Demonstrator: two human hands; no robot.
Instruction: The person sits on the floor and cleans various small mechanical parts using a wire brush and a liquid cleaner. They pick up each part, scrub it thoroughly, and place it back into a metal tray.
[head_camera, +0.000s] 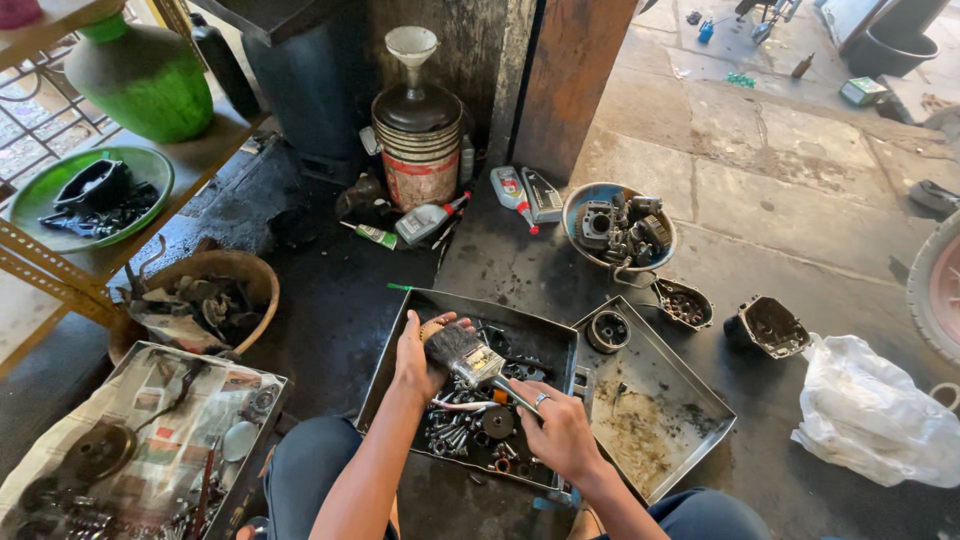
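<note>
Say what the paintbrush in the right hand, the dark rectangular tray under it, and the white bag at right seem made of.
Paintbrush: dark bristles in a shiny band, likely metal ferrule. Dark rectangular tray: probably sheet metal, with thin folded rims, blackened and greasy. White bag: looks like thin plastic, crumpled and slightly translucent. The right hand holds the brush; the left hand cups something small beside it.

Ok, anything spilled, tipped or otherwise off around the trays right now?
Two oil bottles lie on their sides on the dark-stained floor. The right tray has grimy residue. The right hand holds a paintbrush; nothing looks freshly spilled.
</note>
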